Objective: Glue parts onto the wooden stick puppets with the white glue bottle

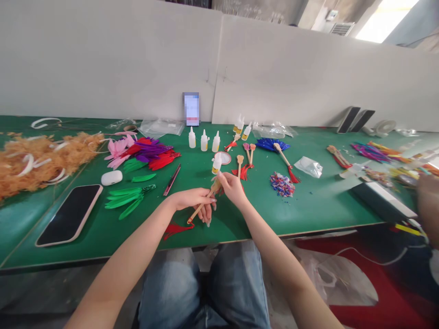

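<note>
Stick (195,214) lies aslant in both hands over the table's near edge, its red tassel (178,230) trailing at the lower end. The left hand (196,199) is closed around the shaft; the right hand (233,186) pinches the wooden head, partly covering it. A glue bottle (216,164) stands just beyond the right fingers; whether they touch cannot be told. Work on this piece looks early: the tassel is on, but no feathers show, and anything stuck to the head is hidden. Behind it, another bare-looking stick points away, near two with coloured heads. To the right, beyond the beads (281,185), a blue fan (273,145) seems furthest along, feathers and tassel both on. Green feathers (125,197) lie loose to the left, apparently unused.
</note>
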Available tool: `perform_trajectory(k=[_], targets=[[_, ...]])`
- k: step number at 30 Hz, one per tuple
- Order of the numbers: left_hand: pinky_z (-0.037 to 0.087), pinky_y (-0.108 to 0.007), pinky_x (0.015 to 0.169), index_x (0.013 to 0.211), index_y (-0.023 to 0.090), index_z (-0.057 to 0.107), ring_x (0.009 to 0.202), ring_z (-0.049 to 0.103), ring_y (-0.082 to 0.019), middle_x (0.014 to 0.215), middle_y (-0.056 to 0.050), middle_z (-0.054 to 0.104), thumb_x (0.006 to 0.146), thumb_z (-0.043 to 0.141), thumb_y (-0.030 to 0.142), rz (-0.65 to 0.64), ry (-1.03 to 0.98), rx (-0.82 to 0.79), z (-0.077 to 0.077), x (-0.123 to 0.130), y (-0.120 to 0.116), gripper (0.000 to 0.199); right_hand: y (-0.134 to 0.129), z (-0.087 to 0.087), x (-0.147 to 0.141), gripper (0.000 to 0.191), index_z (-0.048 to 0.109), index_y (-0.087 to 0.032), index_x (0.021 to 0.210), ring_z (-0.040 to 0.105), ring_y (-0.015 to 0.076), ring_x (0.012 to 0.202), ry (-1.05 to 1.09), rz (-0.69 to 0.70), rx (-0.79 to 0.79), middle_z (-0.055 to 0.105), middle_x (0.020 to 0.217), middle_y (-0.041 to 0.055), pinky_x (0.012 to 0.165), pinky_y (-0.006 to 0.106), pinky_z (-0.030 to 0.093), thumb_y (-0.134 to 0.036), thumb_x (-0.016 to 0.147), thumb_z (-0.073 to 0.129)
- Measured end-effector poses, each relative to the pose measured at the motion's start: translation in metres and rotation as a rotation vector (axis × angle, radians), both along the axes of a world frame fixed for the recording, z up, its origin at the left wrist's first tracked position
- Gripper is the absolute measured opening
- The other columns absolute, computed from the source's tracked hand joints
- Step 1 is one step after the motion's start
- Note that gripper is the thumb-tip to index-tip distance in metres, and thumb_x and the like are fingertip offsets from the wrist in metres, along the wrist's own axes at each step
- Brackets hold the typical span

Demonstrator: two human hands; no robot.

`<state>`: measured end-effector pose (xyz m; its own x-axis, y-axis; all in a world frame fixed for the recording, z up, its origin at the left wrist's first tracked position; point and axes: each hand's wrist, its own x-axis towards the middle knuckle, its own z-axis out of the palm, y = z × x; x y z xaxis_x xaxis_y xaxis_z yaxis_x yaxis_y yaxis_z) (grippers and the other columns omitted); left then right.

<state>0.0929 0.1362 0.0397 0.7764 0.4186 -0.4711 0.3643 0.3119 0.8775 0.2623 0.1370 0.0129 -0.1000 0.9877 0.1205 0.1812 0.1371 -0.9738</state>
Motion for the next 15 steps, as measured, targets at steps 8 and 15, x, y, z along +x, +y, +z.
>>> perform_trajectory(k=[8, 15], targets=[[0.049, -0.027, 0.055, 0.086, 0.017, 0.045, 0.058, 0.067, -0.018, 0.061, -0.005, 0.068, 0.083, 0.055, 0.046, 0.025, 0.026, 0.013, -0.0001, 0.0002, 0.0001, 0.031, -0.0011, 0.0015, -0.0005, 0.042, 0.061, -0.017, 0.079, 0.058, 0.0151, 0.049, 0.061, 0.025, -0.023, 0.062, 0.06, 0.0013, 0.05, 0.028, 0.051, -0.059, 0.074, 0.059], [0.051, -0.028, 0.057, 0.083, 0.015, 0.048, 0.06, 0.067, -0.018, 0.064, -0.007, 0.069, 0.083, 0.056, 0.047, -0.014, 0.001, -0.006, -0.0032, 0.0021, 0.0002, 0.033, 0.0008, 0.0015, 0.0005, 0.053, 0.044, -0.02, 0.057, 0.053, 0.0128, 0.038, -0.026, -0.133, 0.032, 0.05, 0.043, -0.0016, 0.038, 0.023, 0.042, -0.068, 0.08, 0.043]])
